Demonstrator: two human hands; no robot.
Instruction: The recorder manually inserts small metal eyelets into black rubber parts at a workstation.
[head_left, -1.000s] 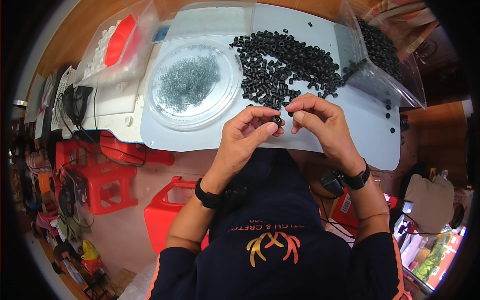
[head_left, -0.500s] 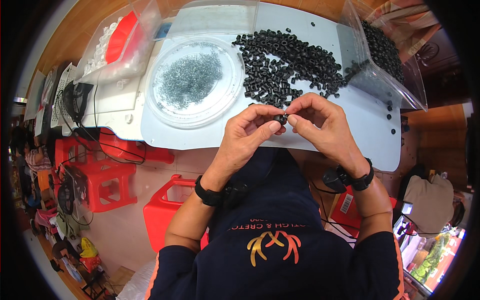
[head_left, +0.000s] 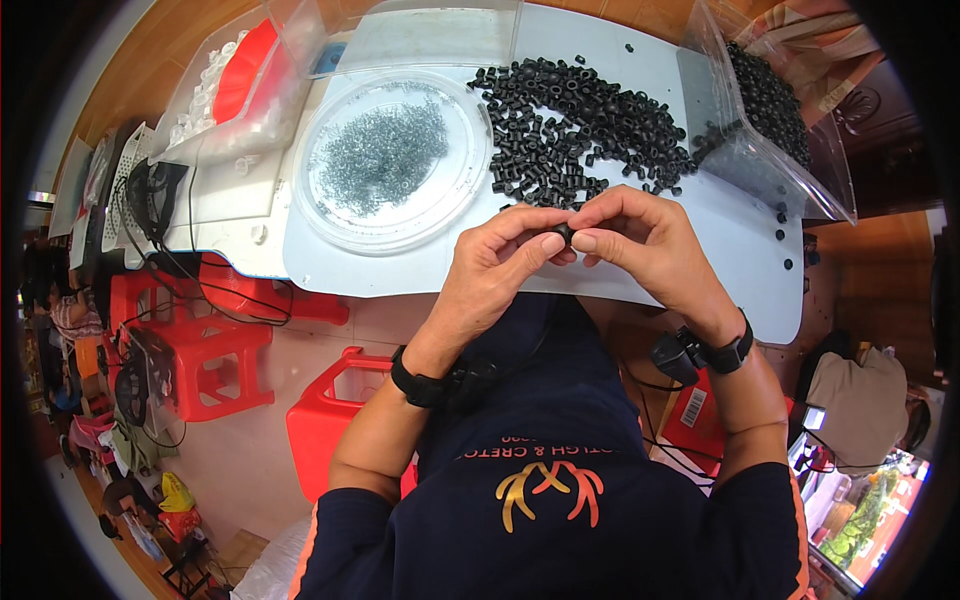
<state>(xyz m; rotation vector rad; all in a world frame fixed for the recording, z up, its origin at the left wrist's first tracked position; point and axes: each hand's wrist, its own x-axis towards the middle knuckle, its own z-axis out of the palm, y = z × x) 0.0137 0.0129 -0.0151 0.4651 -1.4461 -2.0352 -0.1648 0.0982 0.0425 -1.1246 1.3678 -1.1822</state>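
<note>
A small black plastic piece (head_left: 564, 233) sits between my fingertips, just above the near edge of the table. My left hand (head_left: 503, 248) pinches it from the left, thumb and index finger closed. From the right, the thumb and index finger of my right hand (head_left: 640, 236) press together against the same piece; anything smaller between them is hidden. Beyond my hands spreads a pile of similar short, hollow black pieces (head_left: 550, 125). To the left of it stands a round clear tray (head_left: 468, 165) with a heap of tiny clear bits (head_left: 385, 160), too small to make out.
A tilted clear bin (head_left: 770, 110) of black pieces stands at the far right. At the far left, another clear bin (head_left: 185, 145) holds white parts and a red piece (head_left: 243, 75). Red stools (head_left: 215, 345) stand below the table's left side; loose cables hang there.
My fingertips have come closer together around the black piece. In the earlier frame a small shiny bit showed at my right fingertips; now it is out of sight.
</note>
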